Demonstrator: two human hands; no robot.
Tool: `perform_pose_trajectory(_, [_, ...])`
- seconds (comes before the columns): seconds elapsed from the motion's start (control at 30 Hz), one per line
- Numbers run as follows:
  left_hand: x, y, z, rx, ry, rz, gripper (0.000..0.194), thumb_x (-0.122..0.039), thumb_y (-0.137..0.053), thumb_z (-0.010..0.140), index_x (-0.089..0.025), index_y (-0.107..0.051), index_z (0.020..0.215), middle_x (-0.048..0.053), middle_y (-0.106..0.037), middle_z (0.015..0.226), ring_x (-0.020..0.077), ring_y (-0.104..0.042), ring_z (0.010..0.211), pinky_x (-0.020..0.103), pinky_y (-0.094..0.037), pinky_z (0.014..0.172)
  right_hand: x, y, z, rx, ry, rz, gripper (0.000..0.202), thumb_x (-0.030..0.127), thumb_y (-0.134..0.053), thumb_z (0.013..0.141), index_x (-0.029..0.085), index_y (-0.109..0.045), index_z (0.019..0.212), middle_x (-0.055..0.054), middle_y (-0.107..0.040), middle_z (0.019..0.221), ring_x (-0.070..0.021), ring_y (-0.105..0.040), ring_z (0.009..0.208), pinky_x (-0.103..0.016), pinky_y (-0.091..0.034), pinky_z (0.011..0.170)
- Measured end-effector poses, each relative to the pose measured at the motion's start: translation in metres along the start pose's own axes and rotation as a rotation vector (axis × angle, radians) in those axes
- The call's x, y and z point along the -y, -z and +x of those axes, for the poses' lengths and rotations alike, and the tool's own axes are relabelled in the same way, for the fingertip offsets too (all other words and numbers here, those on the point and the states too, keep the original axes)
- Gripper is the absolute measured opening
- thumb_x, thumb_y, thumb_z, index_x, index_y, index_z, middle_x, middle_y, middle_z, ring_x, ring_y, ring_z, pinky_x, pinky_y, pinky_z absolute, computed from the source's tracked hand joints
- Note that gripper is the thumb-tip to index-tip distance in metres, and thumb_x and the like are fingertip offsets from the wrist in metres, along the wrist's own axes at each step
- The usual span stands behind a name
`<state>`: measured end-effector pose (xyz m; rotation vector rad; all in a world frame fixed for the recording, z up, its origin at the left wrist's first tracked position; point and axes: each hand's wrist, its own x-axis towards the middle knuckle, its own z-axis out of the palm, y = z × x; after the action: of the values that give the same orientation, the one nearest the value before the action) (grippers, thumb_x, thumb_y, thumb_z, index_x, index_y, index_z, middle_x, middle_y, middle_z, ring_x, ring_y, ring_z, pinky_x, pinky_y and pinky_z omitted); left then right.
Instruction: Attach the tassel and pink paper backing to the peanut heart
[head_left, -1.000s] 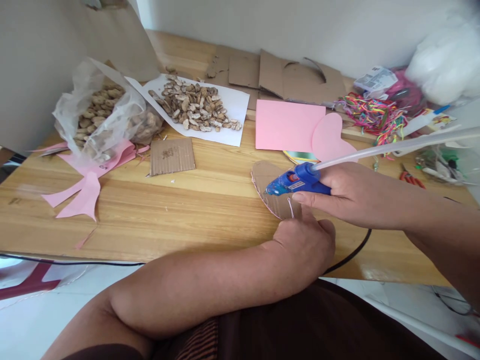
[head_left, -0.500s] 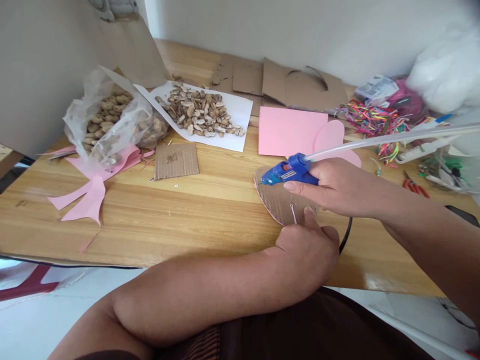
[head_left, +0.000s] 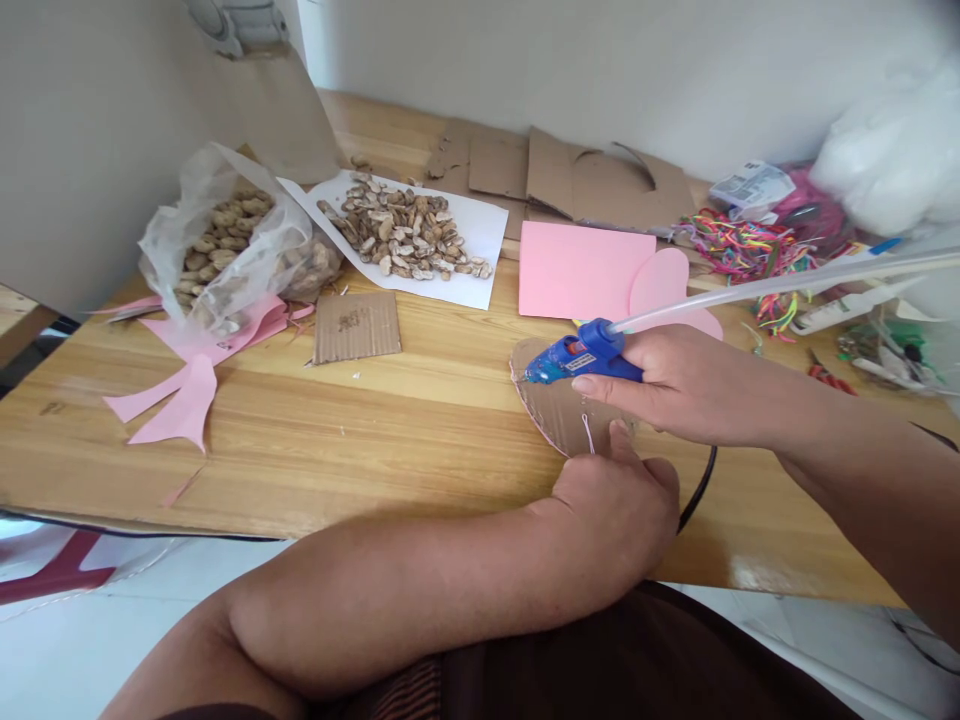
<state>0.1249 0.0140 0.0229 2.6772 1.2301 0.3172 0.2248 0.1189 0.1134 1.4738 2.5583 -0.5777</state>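
Note:
My right hand [head_left: 690,385] is closed around a blue hot glue gun [head_left: 596,345], with a long clear glue stick [head_left: 750,297] running out of its back end. The gun's nozzle points left, at the left edge of a rounded cardboard piece [head_left: 551,410] that has a pink rim. On that cardboard lies a small white loop of cord [head_left: 587,432]. My left hand [head_left: 619,495] grips the near right side of the cardboard, one digit pressed on top and the other fingers curled, partly hidden. The gun covers part of the cardboard's far side.
Peanut shells [head_left: 409,230] lie on white paper, beside a plastic bag of peanuts [head_left: 225,245]. Pink sheets [head_left: 585,268], a cardboard square [head_left: 358,326] and pink scraps [head_left: 184,395] are around. Colourful strings [head_left: 742,245], pliers [head_left: 829,375] and a black cable [head_left: 701,490] are at right.
The whole view has shifted slightly, so things appear a little lower. The glue gun's tip sits a touch further right along the cardboard; both hands keep their holds.

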Motion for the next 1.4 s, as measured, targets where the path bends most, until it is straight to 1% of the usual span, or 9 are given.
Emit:
perform_pose_trajectory(0.1, [0.000, 0.000, -0.001, 0.012, -0.018, 0.012, 0.029, -0.018, -0.046, 0.103, -0.009, -0.068, 0.119, 0.030, -0.066, 0.136, 0.0313, -0.079, 0.095, 0.028, -0.061, 0.052, -0.002, -0.002, 0.006, -0.020, -0.026, -0.008, 0.048, 0.060, -0.046, 0.095, 0.023, -0.053, 0.066, -0.003, -0.060, 0.063, -0.0196, -0.057, 0.063, -0.034, -0.036, 0.063])
perform_pose_trajectory(0.2, [0.000, 0.000, -0.001, 0.026, -0.014, 0.031, 0.033, -0.021, -0.044, 0.104, -0.009, -0.066, 0.126, 0.030, -0.063, 0.139, 0.0304, -0.080, 0.092, 0.030, -0.063, 0.055, -0.003, -0.003, 0.011, -0.042, -0.030, -0.002, 0.047, 0.058, -0.047, 0.095, 0.022, -0.055, 0.065, -0.001, -0.059, 0.060, -0.0178, -0.055, 0.060, -0.032, -0.036, 0.061])
perform_pose_trajectory(0.47, [0.002, 0.000, 0.001, 0.040, -0.005, 0.022, 0.034, -0.022, -0.044, 0.104, -0.009, -0.067, 0.126, 0.030, -0.060, 0.144, 0.0276, -0.080, 0.085, 0.029, -0.062, 0.053, -0.005, -0.002, 0.018, -0.096, -0.071, 0.014, 0.052, 0.065, -0.048, 0.095, 0.023, -0.060, 0.068, -0.002, -0.061, 0.059, -0.0198, -0.057, 0.063, -0.032, -0.037, 0.062])
perform_pose_trajectory(0.67, [0.004, 0.007, 0.002, 0.062, 0.010, 0.025, 0.032, -0.022, -0.046, 0.104, -0.010, -0.068, 0.125, 0.028, -0.060, 0.145, 0.0267, -0.079, 0.089, 0.028, -0.062, 0.054, -0.006, -0.002, 0.021, -0.110, -0.063, 0.005, 0.049, 0.061, -0.048, 0.096, 0.023, -0.059, 0.069, -0.002, -0.063, 0.061, -0.0196, -0.058, 0.062, -0.032, -0.038, 0.060])
perform_pose_trajectory(0.87, [0.006, 0.004, 0.002, 0.032, -0.025, 0.023, 0.034, -0.021, -0.046, 0.104, -0.007, -0.065, 0.129, 0.032, -0.059, 0.144, 0.0294, -0.079, 0.098, 0.029, -0.062, 0.055, -0.005, 0.000, 0.016, -0.074, -0.036, -0.007, 0.051, 0.063, -0.047, 0.096, 0.023, -0.060, 0.067, -0.002, -0.064, 0.063, -0.0196, -0.059, 0.063, -0.032, -0.038, 0.059])
perform_pose_trajectory(1.07, [0.005, 0.001, 0.002, -0.009, -0.014, 0.002, 0.033, -0.020, -0.046, 0.103, -0.006, -0.067, 0.125, 0.032, -0.060, 0.141, 0.0306, -0.079, 0.097, 0.031, -0.063, 0.054, -0.003, 0.002, 0.016, -0.064, -0.009, -0.020, 0.049, 0.062, -0.047, 0.097, 0.023, -0.065, 0.073, -0.002, -0.066, 0.067, -0.0209, -0.061, 0.066, -0.032, -0.039, 0.062])
perform_pose_trajectory(1.17, [0.004, 0.000, 0.002, -0.019, -0.010, 0.012, 0.033, -0.021, -0.047, 0.103, -0.006, -0.067, 0.124, 0.031, -0.060, 0.142, 0.0294, -0.080, 0.090, 0.032, -0.064, 0.054, -0.003, 0.002, 0.018, -0.077, -0.022, -0.015, 0.049, 0.063, -0.047, 0.097, 0.023, -0.065, 0.073, -0.001, -0.064, 0.063, -0.0203, -0.060, 0.064, -0.032, -0.038, 0.062])
perform_pose_trajectory(1.3, [0.004, 0.000, 0.002, -0.029, -0.019, 0.023, 0.032, -0.020, -0.047, 0.103, -0.006, -0.067, 0.123, 0.032, -0.062, 0.140, 0.0306, -0.079, 0.095, 0.030, -0.063, 0.053, -0.003, 0.002, 0.016, -0.063, -0.032, -0.015, 0.051, 0.064, -0.046, 0.097, 0.023, -0.063, 0.072, -0.002, -0.063, 0.063, -0.0206, -0.060, 0.065, -0.032, -0.039, 0.062])
perform_pose_trajectory(1.4, [0.004, 0.001, 0.002, -0.015, -0.008, 0.031, 0.031, -0.021, -0.048, 0.103, -0.007, -0.068, 0.121, 0.032, -0.062, 0.140, 0.0288, -0.080, 0.090, 0.030, -0.063, 0.054, -0.003, 0.003, 0.012, -0.025, -0.023, -0.005, 0.050, 0.063, -0.047, 0.096, 0.023, -0.061, 0.070, -0.002, -0.065, 0.067, -0.0209, -0.061, 0.067, -0.032, -0.039, 0.062])
